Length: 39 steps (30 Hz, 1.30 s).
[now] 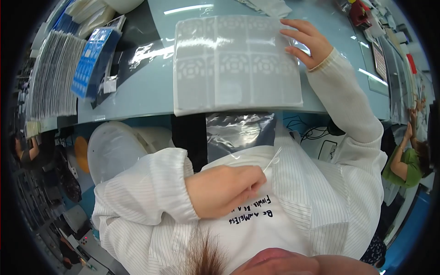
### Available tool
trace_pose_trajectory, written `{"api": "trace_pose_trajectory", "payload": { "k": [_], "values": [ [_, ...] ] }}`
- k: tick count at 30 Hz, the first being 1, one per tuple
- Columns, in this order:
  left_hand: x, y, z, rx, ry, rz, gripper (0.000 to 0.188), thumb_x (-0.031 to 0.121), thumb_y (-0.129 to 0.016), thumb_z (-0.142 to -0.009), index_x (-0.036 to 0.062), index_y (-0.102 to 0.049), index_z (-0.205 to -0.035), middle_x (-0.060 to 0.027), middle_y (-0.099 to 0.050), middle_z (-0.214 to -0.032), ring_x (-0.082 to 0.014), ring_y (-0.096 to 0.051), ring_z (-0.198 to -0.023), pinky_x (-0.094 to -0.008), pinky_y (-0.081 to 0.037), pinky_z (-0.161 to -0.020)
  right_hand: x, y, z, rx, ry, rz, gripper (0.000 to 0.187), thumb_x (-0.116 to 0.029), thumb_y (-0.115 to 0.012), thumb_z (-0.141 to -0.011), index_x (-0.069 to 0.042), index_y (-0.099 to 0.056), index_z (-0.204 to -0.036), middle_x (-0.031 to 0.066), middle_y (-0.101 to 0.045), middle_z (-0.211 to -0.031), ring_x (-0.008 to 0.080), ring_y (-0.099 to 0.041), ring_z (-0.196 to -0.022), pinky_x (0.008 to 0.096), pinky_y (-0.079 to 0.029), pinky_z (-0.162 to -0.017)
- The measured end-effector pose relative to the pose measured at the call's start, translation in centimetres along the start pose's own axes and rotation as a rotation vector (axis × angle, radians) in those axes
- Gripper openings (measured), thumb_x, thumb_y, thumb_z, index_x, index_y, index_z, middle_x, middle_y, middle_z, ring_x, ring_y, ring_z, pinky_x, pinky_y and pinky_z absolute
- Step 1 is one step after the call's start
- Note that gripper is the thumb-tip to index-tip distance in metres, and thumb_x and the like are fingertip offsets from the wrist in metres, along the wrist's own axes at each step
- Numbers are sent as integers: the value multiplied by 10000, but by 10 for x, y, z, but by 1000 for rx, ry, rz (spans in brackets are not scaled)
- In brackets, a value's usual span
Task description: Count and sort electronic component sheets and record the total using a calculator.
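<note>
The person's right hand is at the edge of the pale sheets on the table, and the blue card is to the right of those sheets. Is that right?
Not quite: the head view shows the blue card left of the pale sheets. The right hand is indeed at the sheets' edge on the table.

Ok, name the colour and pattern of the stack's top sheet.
The top sheet is pale grey with repeated whitish marks; head view.

I see the right arm (346, 94) stretched over the table (137, 94), right hand (316, 46) loosely spread; short of the table, the left hand (224, 190) is curled, fingertips together.
</note>
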<state>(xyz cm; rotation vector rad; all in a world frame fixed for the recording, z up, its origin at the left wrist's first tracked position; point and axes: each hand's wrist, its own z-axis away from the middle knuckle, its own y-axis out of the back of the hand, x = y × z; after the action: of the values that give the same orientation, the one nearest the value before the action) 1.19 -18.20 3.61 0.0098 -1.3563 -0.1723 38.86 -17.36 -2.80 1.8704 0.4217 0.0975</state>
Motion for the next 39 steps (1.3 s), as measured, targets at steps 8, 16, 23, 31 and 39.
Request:
{"api": "trace_pose_trajectory", "payload": {
  "k": [8, 16, 23, 31, 39],
  "values": [
    [-111, -4, -52, 213, 58, -45, 226, 212, -549, -998, 1, -571, -1079, -123, -607, -1107, -206, -610, -859, -347, -498, -782, -6, 21, 0, 2, 141, 50, 447, -157, -733, -873, -85, -620, -1300, 109, -546, -1432, 344, -505, -1303, 432, -444, -1062],
    [-217, 25, -111, 509, 52, -1215, 648, 557, -439, -987, 73, -491, -1415, -140, -459, -1463, -336, -442, -1341, -460, -343, -1116, -22, 19, 4, -35, -66, 47, 489, -160, -750, -854, -71, -605, -1312, 130, -556, -1416, 333, -520, -1300, 417, -453, -1058],
    [-214, 7, -109, 494, 60, -965, 624, 420, -620, -920, 37, -495, -1395, -182, -520, -1383, -366, -496, -1295, -492, -390, -1076, 0, 19, -11, -101, -261, -89, 729, -274, -850, -737, -71, -551, -1371, 137, -516, -1449, 329, -490, -1332, 426, -428, -1074],
    [-75, 63, 44, -120, -245, 27, 354, 129, -561, -987, -53, -579, -1290, -207, -636, -1276, -338, -644, -1123, -344, -515, -957, 21, 24, -21, -286, -629, -380, 1054, -364, -951, -513, -94, -502, -1428, 104, -556, -1368, 272, -517, -1272, 413, -425, -1042],
    [-59, 146, 58, 942, -12, -356, 344, 57, -689, -849, -34, -643, -1178, -185, -683, -1113, -290, -677, -990, -358, -517, -862, 13, 21, -6, -120, -678, -502, 1010, -297, -954, -489, -77, -522, -1376, 64, -576, -1276, 230, -541, -1195, 364, -448, -980]
  ]
}}
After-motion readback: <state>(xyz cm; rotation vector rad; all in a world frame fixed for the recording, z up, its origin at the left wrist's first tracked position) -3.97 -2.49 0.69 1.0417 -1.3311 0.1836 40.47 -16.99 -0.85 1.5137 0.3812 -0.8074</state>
